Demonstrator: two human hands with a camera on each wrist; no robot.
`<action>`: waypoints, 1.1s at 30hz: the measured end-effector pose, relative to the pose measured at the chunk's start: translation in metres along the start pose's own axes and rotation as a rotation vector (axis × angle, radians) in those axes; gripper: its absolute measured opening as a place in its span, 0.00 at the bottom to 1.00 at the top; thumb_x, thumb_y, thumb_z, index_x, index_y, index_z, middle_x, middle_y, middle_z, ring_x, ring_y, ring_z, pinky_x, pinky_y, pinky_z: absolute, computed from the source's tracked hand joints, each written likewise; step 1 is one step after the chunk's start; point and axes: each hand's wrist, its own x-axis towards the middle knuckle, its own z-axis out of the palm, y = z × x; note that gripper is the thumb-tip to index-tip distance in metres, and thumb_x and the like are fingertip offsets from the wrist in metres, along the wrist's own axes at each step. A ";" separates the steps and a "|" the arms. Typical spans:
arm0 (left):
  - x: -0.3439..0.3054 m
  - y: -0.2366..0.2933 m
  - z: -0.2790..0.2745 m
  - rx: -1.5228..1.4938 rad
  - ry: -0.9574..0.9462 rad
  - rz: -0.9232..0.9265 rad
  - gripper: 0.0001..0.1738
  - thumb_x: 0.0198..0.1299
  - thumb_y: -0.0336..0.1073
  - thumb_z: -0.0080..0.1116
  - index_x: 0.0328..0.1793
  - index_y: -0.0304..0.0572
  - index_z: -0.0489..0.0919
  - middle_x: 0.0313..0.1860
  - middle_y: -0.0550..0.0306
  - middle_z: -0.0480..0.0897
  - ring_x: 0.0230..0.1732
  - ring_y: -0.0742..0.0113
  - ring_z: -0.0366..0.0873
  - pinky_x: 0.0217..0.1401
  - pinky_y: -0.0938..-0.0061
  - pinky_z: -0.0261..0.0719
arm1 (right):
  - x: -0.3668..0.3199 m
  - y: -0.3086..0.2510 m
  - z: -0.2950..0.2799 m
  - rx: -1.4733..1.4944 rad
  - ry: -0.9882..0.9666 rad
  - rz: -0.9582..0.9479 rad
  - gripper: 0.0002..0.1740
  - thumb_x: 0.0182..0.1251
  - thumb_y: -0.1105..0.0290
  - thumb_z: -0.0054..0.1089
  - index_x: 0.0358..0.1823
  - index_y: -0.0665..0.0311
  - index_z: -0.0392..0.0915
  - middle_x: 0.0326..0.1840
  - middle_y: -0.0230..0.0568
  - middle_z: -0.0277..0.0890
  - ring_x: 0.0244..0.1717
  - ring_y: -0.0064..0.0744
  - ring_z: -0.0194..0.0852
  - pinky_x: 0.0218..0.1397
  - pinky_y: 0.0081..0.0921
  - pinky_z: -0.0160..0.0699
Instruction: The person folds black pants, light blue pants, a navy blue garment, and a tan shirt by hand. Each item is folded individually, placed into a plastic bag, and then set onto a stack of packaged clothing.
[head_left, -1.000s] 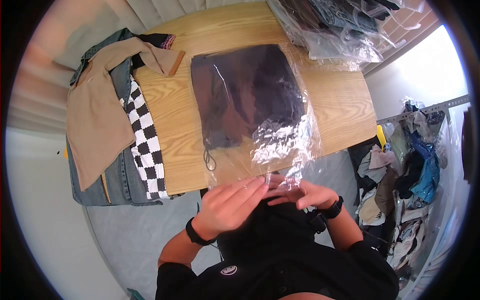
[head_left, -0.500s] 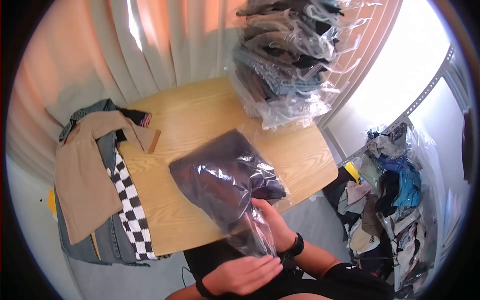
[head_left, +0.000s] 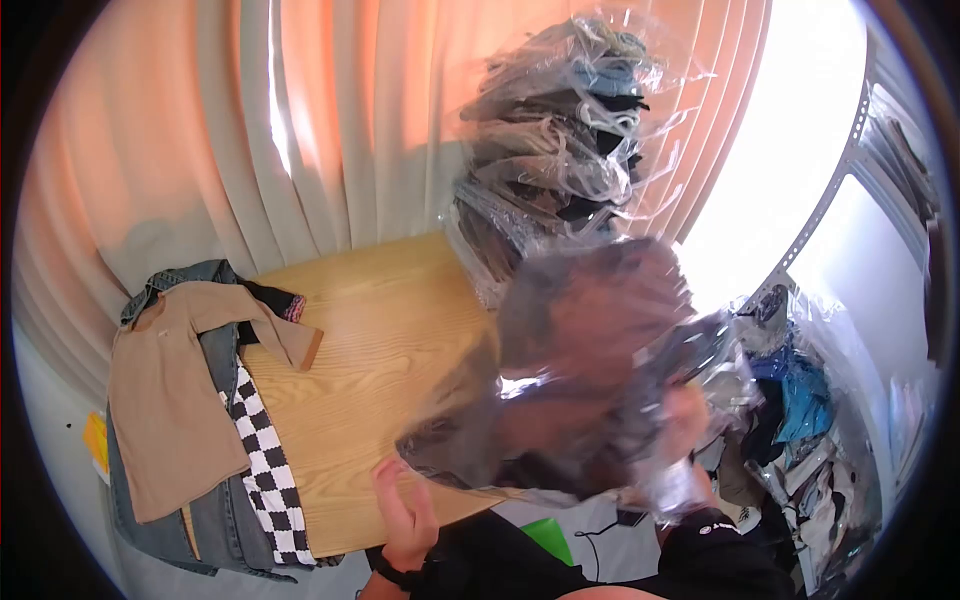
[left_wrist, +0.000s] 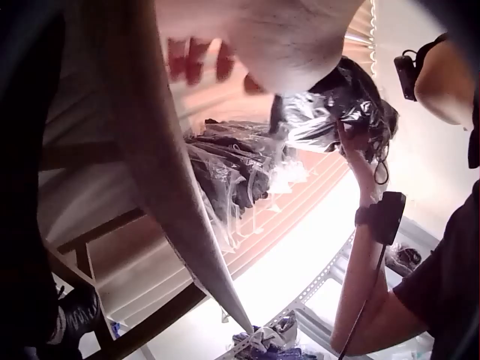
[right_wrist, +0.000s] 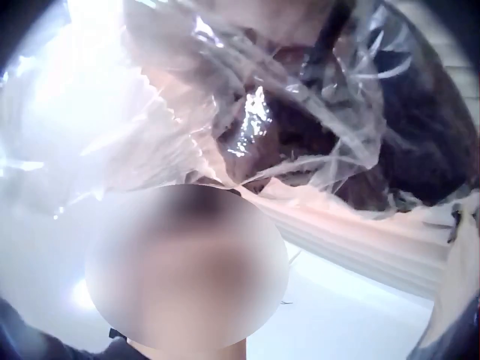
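A dark folded garment in a clear plastic bag (head_left: 585,340) is held up over the table's right side, tilted and blurred. Gripping its right edge is my right hand (head_left: 688,420), partly covered by the plastic; the left wrist view shows the thumb and fingers of that right hand (left_wrist: 354,142) around the bag. My left hand (head_left: 408,515) is raised at the table's front edge, fingers loosely bent with nothing in them, close to the bag's lower left corner. Crumpled film of the plastic bag (right_wrist: 300,112) fills the upper right wrist view.
A tall stack of bagged clothes (head_left: 560,150) stands at the table's back right. On the left of the wooden table (head_left: 370,400) lie a beige top (head_left: 180,400), jeans (head_left: 160,540) and a checkered cloth (head_left: 268,460). More clothes (head_left: 800,400) pile by a metal rack at right.
The bagged garment has gone from lying on the table to being raised up and to the right by the right hand. The left hand has let go of the plastic. The head view has tilted upward.
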 end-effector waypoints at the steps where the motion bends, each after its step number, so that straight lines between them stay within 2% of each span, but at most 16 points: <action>1: -0.001 -0.015 -0.004 0.127 -0.250 -0.207 0.19 0.56 0.33 0.51 0.51 0.29 0.68 0.51 0.37 0.69 0.54 0.45 0.66 0.62 0.60 0.62 | 0.001 0.008 -0.011 -0.399 0.003 -0.326 0.05 0.62 0.75 0.53 0.37 0.65 0.78 0.37 0.40 0.77 0.41 0.35 0.77 0.43 0.29 0.78; 2: -0.002 -0.023 -0.004 0.256 -0.505 -0.419 0.19 0.57 0.36 0.53 0.51 0.29 0.69 0.52 0.37 0.69 0.55 0.43 0.65 0.63 0.58 0.61 | 0.010 -0.005 0.007 -0.405 -0.002 -0.329 0.05 0.62 0.75 0.53 0.37 0.65 0.78 0.37 0.40 0.77 0.41 0.35 0.77 0.43 0.29 0.78; 3: -0.002 -0.023 0.000 0.249 -0.504 -0.417 0.19 0.57 0.36 0.53 0.51 0.29 0.69 0.52 0.37 0.69 0.55 0.43 0.65 0.63 0.58 0.61 | 0.020 -0.017 0.018 -0.307 -0.026 -0.340 0.06 0.62 0.73 0.53 0.38 0.64 0.77 0.39 0.40 0.77 0.41 0.35 0.77 0.45 0.30 0.78; 5: 0.002 -0.020 0.007 0.493 -0.625 -0.058 0.21 0.57 0.40 0.56 0.51 0.31 0.70 0.53 0.39 0.70 0.57 0.42 0.65 0.62 0.56 0.61 | 0.043 -0.039 0.025 -0.110 -0.071 -0.362 0.09 0.62 0.70 0.52 0.41 0.64 0.76 0.41 0.42 0.76 0.43 0.36 0.76 0.47 0.31 0.77; 6: 0.013 -0.003 0.008 0.485 -0.650 -0.034 0.21 0.58 0.42 0.57 0.50 0.34 0.72 0.55 0.42 0.71 0.59 0.43 0.65 0.62 0.54 0.61 | 0.056 -0.051 0.024 -0.012 -0.090 -0.370 0.10 0.63 0.68 0.52 0.42 0.64 0.76 0.42 0.43 0.76 0.44 0.36 0.76 0.48 0.32 0.76; 8: 0.018 0.012 0.011 0.466 -0.568 0.036 0.20 0.58 0.42 0.57 0.50 0.36 0.72 0.55 0.43 0.71 0.60 0.44 0.65 0.62 0.55 0.61 | 0.088 -0.074 -0.005 0.186 -0.126 -0.395 0.13 0.63 0.64 0.52 0.45 0.64 0.75 0.44 0.45 0.76 0.46 0.36 0.76 0.51 0.33 0.76; 10: 0.021 0.018 0.013 0.448 -0.485 0.074 0.19 0.58 0.42 0.55 0.50 0.38 0.72 0.55 0.45 0.71 0.60 0.46 0.65 0.63 0.55 0.60 | 0.211 -0.088 0.014 0.389 -0.170 -0.415 0.17 0.64 0.61 0.51 0.48 0.64 0.74 0.46 0.46 0.75 0.47 0.37 0.76 0.53 0.35 0.75; 15: 0.020 0.016 0.014 0.486 -0.453 0.106 0.17 0.57 0.41 0.57 0.47 0.37 0.74 0.53 0.46 0.73 0.58 0.47 0.68 0.61 0.56 0.63 | 0.467 -0.132 -0.061 0.903 -0.285 -0.453 0.25 0.65 0.52 0.50 0.54 0.63 0.71 0.52 0.50 0.74 0.52 0.37 0.75 0.60 0.38 0.73; 17: 0.019 0.016 0.011 0.504 -0.455 0.102 0.16 0.57 0.40 0.57 0.47 0.37 0.74 0.53 0.46 0.74 0.57 0.47 0.68 0.60 0.57 0.64 | 0.475 -0.152 -0.046 1.122 -0.329 -0.461 0.28 0.66 0.48 0.49 0.57 0.63 0.71 0.54 0.52 0.73 0.53 0.38 0.75 0.62 0.39 0.73; 19: 0.019 0.013 0.013 0.515 -0.450 0.083 0.16 0.56 0.41 0.57 0.46 0.38 0.75 0.52 0.48 0.74 0.58 0.48 0.69 0.61 0.56 0.65 | 0.480 -0.139 -0.040 -0.493 0.377 -0.567 0.38 0.58 0.43 0.60 0.62 0.63 0.67 0.58 0.49 0.73 0.55 0.48 0.74 0.61 0.36 0.74; 20: 0.019 0.013 0.014 0.520 -0.443 0.078 0.16 0.56 0.41 0.57 0.46 0.38 0.75 0.52 0.48 0.74 0.58 0.48 0.69 0.61 0.56 0.65 | 0.492 -0.118 -0.044 -0.483 0.373 -0.568 0.38 0.58 0.43 0.60 0.62 0.63 0.67 0.58 0.49 0.73 0.55 0.48 0.74 0.61 0.36 0.74; 23: 0.017 0.012 0.013 0.478 -0.424 0.078 0.15 0.56 0.40 0.58 0.45 0.38 0.75 0.51 0.47 0.75 0.57 0.48 0.69 0.60 0.56 0.65 | 0.547 -0.025 -0.081 0.915 0.377 0.242 0.17 0.71 0.70 0.43 0.58 0.68 0.66 0.57 0.44 0.72 0.59 0.44 0.70 0.62 0.42 0.72; 25: 0.018 0.012 0.015 0.459 -0.400 0.105 0.14 0.56 0.38 0.57 0.45 0.38 0.76 0.51 0.47 0.75 0.56 0.48 0.70 0.59 0.57 0.65 | 0.531 0.003 -0.078 0.748 0.234 0.313 0.18 0.70 0.73 0.43 0.58 0.73 0.64 0.63 0.54 0.65 0.63 0.43 0.67 0.61 0.40 0.74; 27: 0.018 0.012 0.015 0.467 -0.393 0.115 0.14 0.56 0.38 0.57 0.44 0.38 0.76 0.51 0.48 0.75 0.56 0.48 0.70 0.59 0.58 0.66 | 0.507 0.004 -0.061 0.851 0.234 0.706 0.16 0.69 0.77 0.37 0.53 0.81 0.63 0.52 0.68 0.67 0.55 0.55 0.71 0.59 0.39 0.78; 28: 0.018 0.012 0.014 0.478 -0.392 0.122 0.13 0.56 0.38 0.58 0.44 0.38 0.76 0.51 0.48 0.75 0.56 0.48 0.70 0.59 0.58 0.66 | 0.516 0.032 -0.077 0.710 -0.019 0.629 0.14 0.69 0.78 0.35 0.50 0.81 0.64 0.49 0.66 0.70 0.56 0.53 0.71 0.59 0.39 0.79; 33: 0.018 0.013 0.014 0.471 -0.405 0.113 0.13 0.56 0.38 0.58 0.43 0.38 0.76 0.51 0.48 0.75 0.56 0.48 0.70 0.60 0.58 0.65 | 0.508 0.057 -0.075 0.442 0.173 0.601 0.14 0.68 0.79 0.35 0.49 0.79 0.66 0.48 0.61 0.72 0.47 0.52 0.78 0.54 0.40 0.82</action>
